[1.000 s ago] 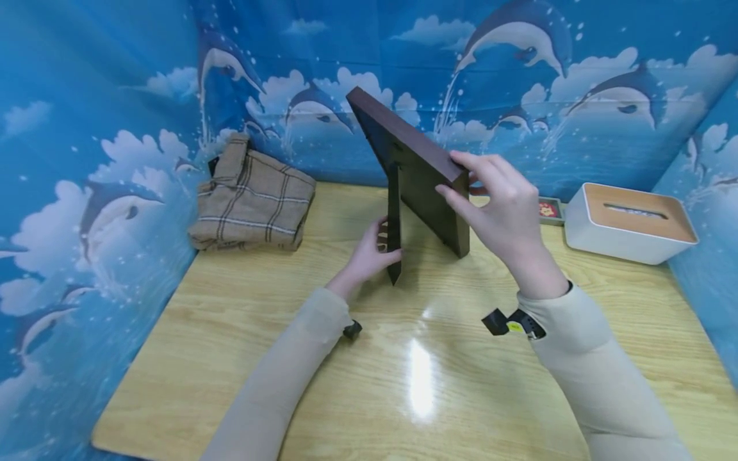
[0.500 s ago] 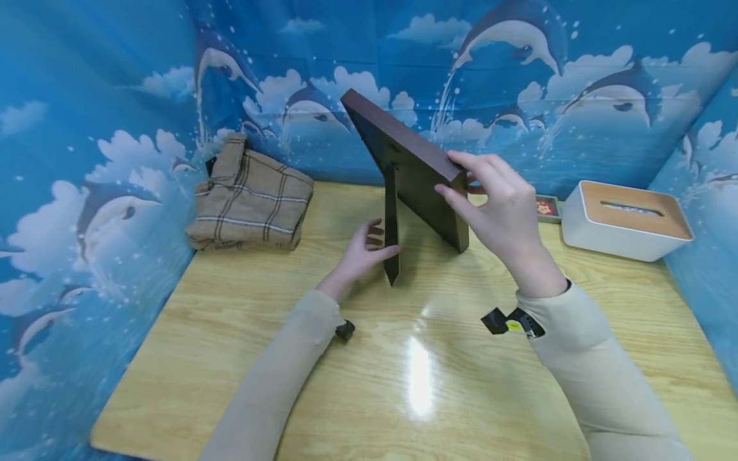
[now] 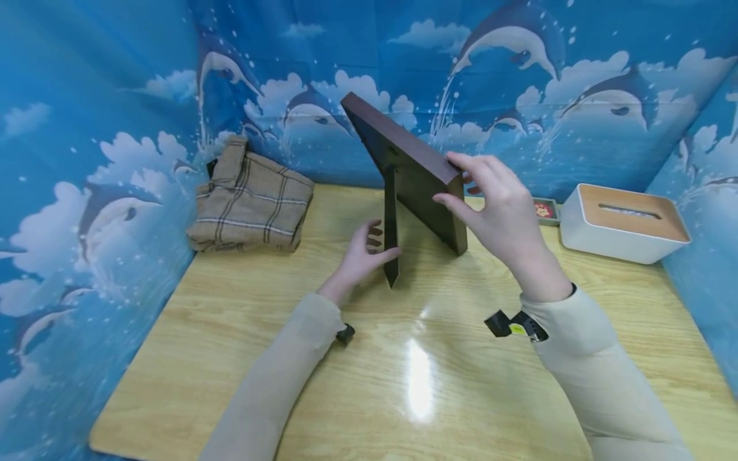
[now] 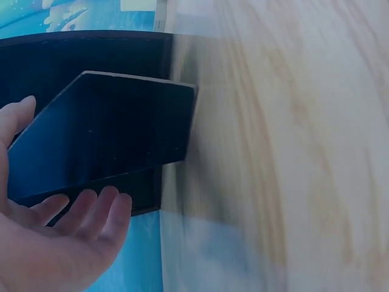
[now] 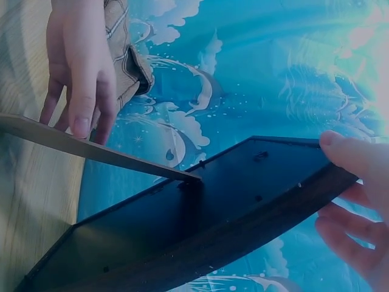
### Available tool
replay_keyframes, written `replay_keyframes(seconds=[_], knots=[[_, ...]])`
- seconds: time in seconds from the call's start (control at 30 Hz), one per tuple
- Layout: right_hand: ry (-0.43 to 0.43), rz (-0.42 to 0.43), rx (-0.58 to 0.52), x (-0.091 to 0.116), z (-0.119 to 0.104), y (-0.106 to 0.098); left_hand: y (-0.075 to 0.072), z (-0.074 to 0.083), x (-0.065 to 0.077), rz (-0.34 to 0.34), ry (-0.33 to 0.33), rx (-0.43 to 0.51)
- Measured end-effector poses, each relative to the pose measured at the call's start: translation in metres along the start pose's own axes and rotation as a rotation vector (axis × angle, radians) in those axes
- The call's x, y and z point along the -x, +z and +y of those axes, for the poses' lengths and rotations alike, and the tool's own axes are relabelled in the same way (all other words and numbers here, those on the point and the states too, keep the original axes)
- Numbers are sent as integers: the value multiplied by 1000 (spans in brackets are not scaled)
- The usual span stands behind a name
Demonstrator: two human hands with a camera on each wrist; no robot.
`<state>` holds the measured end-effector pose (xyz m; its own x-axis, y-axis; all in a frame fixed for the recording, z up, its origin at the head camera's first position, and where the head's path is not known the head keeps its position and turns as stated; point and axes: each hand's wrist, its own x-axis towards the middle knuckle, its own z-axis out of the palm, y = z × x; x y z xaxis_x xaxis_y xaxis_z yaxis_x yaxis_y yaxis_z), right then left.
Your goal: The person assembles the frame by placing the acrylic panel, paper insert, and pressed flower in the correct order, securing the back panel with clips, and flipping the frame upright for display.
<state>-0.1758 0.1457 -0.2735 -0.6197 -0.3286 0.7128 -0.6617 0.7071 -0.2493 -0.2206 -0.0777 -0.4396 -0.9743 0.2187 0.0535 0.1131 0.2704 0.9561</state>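
A dark brown picture frame (image 3: 423, 169) leans upright on the table, its black back turned toward me. From that back, its easel stand (image 3: 391, 221) is swung out, lower tip at the tabletop. My right hand (image 3: 501, 205) grips the frame's upper right corner, thumb on the back and fingers around the far side. My left hand (image 3: 360, 259) is beside the stand with loosely spread fingers. In the left wrist view, the thumb lies at one edge of the stand (image 4: 115, 128) and the fingertips at the other. The picture side of the frame is hidden.
Folded plaid cloth (image 3: 254, 198) lies at the back left of the wooden table (image 3: 230, 358). A white tissue box (image 3: 623, 234) with a wood-look lid stands at the back right, beside a small grey box (image 3: 544, 211). Dolphin-print curtains (image 3: 323, 57) enclose the table.
My left hand has shifted slightly left, and its fingers have loosened around the stand. The right hand keeps its hold, and the frame is nearly still.
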Motion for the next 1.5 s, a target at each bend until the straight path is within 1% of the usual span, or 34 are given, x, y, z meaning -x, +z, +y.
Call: replay_keyframes(seconds=[0.1, 0.23, 0.37, 0.47, 0.53, 0.6, 0.63, 0.67, 0.83, 0.87, 0.93, 1.17, 1.33, 1.5], knots=[[-3, -17, -15, 1, 1, 0, 1, 2, 1, 20, 21, 13], [32, -56, -49, 4, 4, 1, 5, 3, 3, 26, 14, 26], [132, -138, -105, 12, 12, 4, 10, 1, 6, 26, -5, 2], [233, -191, -190, 23, 23, 11, 13, 0, 7, 41, -11, -14], [287, -200, -252, 32, 32, 17, 14, 0, 7, 57, -6, -19], [309, -182, -300, 43, 40, 25, 15, -1, 8, 73, 5, -15], [313, -169, -314, 48, 44, 29, 13, 4, 10, 68, 10, -1], [315, -154, -322, 52, 47, 32, 14, 4, 9, 73, 20, 7], [296, -80, -327, 66, 57, 48, 14, 3, 9, 79, 64, 28], [291, -71, -327, 68, 58, 51, 16, -2, 6, 89, 76, 23], [285, -57, -331, 71, 61, 54, 16, -3, 6, 89, 87, 26], [270, -7, -348, 75, 63, 59, 16, -6, 5, 89, 102, 62], [258, 6, -315, 76, 60, 58, 14, -7, 5, 83, 111, 68], [249, 27, -286, 78, 55, 56, 11, -4, 6, 91, 159, 45]])
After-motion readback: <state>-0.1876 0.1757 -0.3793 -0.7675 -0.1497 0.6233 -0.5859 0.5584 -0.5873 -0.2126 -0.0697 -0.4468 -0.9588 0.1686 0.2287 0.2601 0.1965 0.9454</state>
